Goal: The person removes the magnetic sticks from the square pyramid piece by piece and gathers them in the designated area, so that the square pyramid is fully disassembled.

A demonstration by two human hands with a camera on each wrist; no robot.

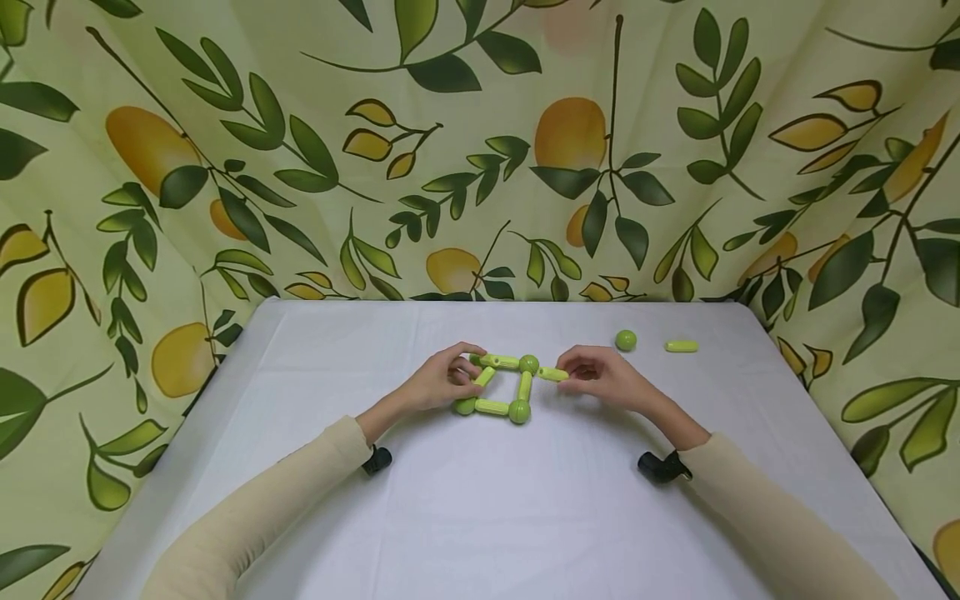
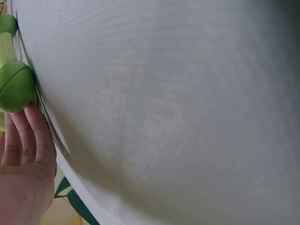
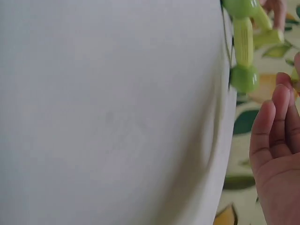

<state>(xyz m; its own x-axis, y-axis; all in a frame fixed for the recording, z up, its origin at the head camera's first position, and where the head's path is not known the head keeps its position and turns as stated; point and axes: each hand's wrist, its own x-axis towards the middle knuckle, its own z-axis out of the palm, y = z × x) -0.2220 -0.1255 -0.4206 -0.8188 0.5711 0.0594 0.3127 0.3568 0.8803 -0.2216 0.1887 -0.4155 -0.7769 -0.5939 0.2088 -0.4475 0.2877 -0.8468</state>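
A four-sided frame of light-green rods [image 1: 492, 407] and darker green balls [image 1: 519, 411] lies on the table, probably a magnetic building toy. My left hand [image 1: 447, 377] holds its left side, thumb near the front ball and fingers over the back corner. In the left wrist view the fingertips reach up to a green ball [image 2: 17, 86]. My right hand [image 1: 603, 377] pinches the outer end of another short green rod [image 1: 552, 374], whose inner end meets the frame's back right ball [image 1: 528, 363]. The right wrist view shows the right hand's fingers [image 3: 265, 124] beside the frame, the pinched rod mostly hidden.
Behind the right hand, a loose green ball [image 1: 626, 340] and a loose green rod [image 1: 682, 346] lie on the white-covered table [image 1: 480, 517]. A leaf-and-fruit patterned curtain [image 1: 480, 167] hangs along the table's back and sides.
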